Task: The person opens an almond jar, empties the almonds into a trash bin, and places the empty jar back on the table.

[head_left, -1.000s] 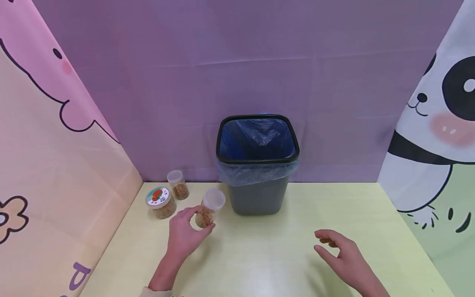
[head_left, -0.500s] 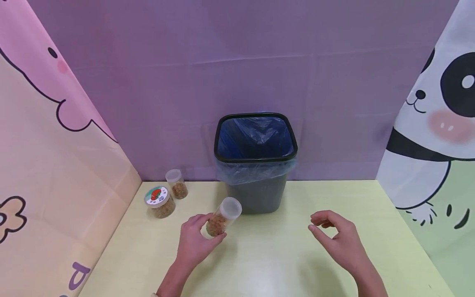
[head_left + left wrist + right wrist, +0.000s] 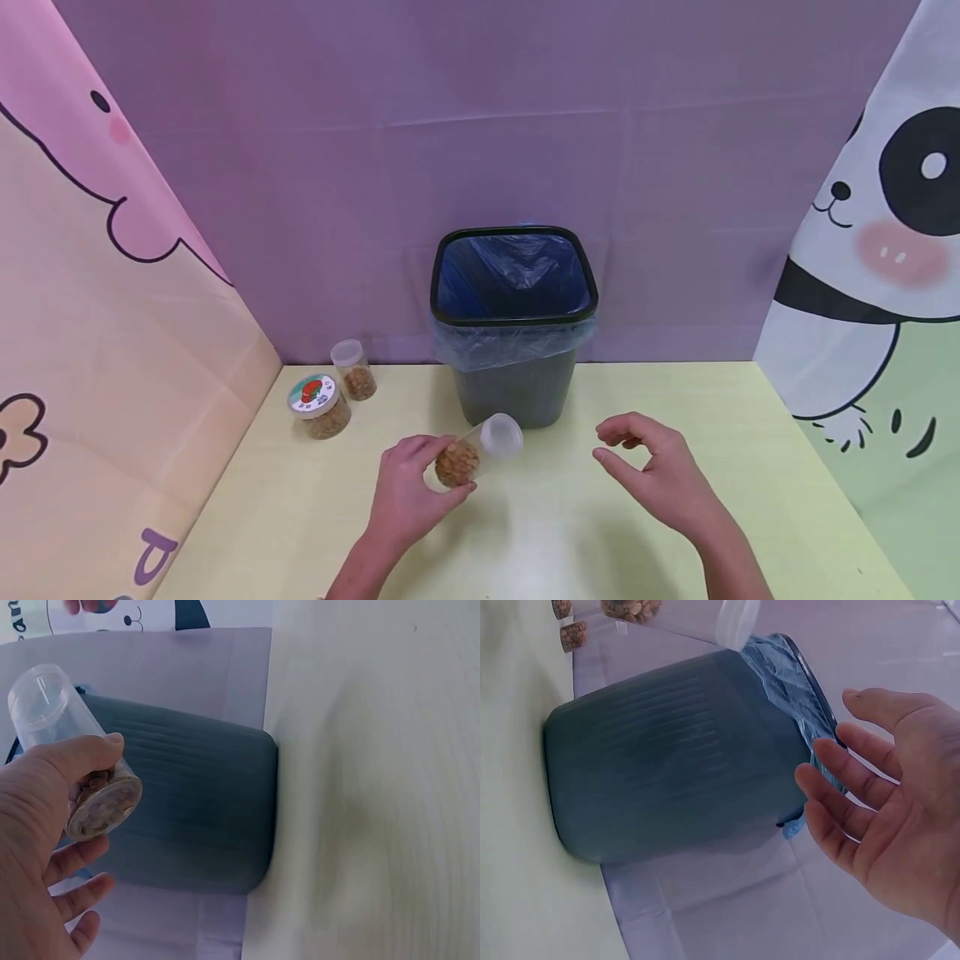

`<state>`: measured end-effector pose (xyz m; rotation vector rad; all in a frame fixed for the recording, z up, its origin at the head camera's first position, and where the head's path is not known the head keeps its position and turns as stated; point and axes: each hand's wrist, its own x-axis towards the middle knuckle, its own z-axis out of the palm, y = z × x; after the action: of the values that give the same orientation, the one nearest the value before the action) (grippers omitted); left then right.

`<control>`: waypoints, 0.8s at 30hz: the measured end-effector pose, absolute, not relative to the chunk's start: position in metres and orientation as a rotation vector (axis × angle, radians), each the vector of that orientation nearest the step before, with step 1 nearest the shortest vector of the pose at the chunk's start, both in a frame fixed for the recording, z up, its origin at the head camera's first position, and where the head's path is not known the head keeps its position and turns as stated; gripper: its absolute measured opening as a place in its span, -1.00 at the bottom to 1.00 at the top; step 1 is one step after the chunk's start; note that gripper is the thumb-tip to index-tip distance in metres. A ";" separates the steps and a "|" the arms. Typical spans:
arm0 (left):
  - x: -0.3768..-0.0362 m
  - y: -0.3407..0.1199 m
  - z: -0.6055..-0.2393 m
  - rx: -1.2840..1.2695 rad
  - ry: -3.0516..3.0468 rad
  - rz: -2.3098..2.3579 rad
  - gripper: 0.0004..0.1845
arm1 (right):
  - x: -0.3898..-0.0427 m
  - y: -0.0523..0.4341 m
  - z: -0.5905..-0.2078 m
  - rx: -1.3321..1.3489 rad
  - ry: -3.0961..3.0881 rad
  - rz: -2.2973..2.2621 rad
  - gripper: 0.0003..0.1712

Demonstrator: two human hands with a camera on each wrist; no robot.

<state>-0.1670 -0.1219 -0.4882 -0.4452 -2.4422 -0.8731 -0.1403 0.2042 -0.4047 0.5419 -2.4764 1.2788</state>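
Observation:
Between thumb and fingers my left hand (image 3: 415, 492) grips a clear plastic jar (image 3: 480, 450) above the table, tilted with its whitish lid toward the right. Brown pieces lie in the jar's lower end; the left wrist view shows the jar (image 3: 90, 750) from its base, with the thumb across its side. My right hand (image 3: 660, 471) hovers to the right of the jar, apart from it, its fingers loosely bent and nothing in them. In the right wrist view the palm of the right hand (image 3: 907, 795) is bare, and the jar's lid (image 3: 737, 622) shows at the top.
A grey trash bin (image 3: 517, 387) with a black rim and blue liner stands behind the hands, against the purple backdrop (image 3: 360, 183). At the back left of the table (image 3: 285, 517) stand a small lidded jar (image 3: 358, 379) and a wider jar with a printed lid (image 3: 318, 406).
My left hand has carried the jar to the right and toward me, tipping it further over. My right hand has moved left and away from me, closer to the jar.

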 end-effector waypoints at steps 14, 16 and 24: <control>-0.152 -0.104 -0.485 -0.538 -2.419 -0.841 -0.38 | -0.140 0.187 -0.401 0.716 -2.539 1.224 -0.67; -0.152 -0.103 -0.487 -0.543 -2.423 -0.833 -0.38 | -0.140 0.185 -0.403 0.708 -2.573 1.227 -0.69; -0.153 -0.101 -0.489 -0.551 -2.427 -0.794 -0.38 | -0.143 0.175 -0.410 0.732 -2.651 1.217 -0.66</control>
<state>-0.1526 -0.1009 -0.4889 -0.5515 -2.4270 -0.7944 -0.1427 0.1748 -0.4095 0.7323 -2.6510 1.2174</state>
